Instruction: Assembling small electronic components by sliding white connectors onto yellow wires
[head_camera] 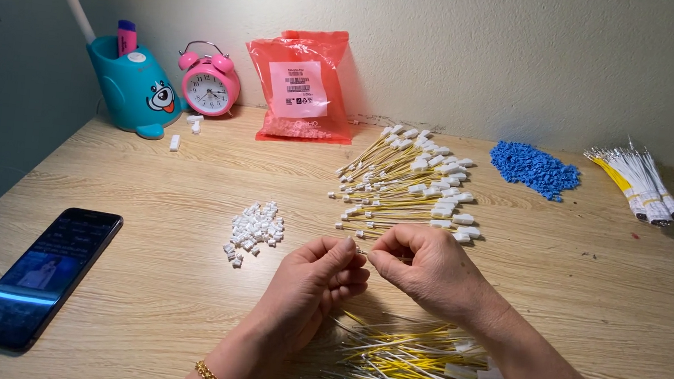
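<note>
My left hand [307, 285] and my right hand [428, 268] meet at the table's middle, fingertips pinched together on a thin wire [364, 252] that is barely visible between them. What the left fingers pinch at the wire's end is too small to make out. Just left of my hands lies a small heap of white plastic connectors [255, 229]. Below my wrists spreads a pile of yellow and white wires [410, 370]. Beyond my hands lies a fanned pile of yellow wires with white connectors fitted [407, 184].
A black phone [44, 275] with a lit screen lies at the left. At the back stand a teal pen holder [137, 88], a pink alarm clock [209, 82] and a red plastic bag [301, 87]. Blue pieces [535, 167] and a wire bundle [638, 181] lie at the right.
</note>
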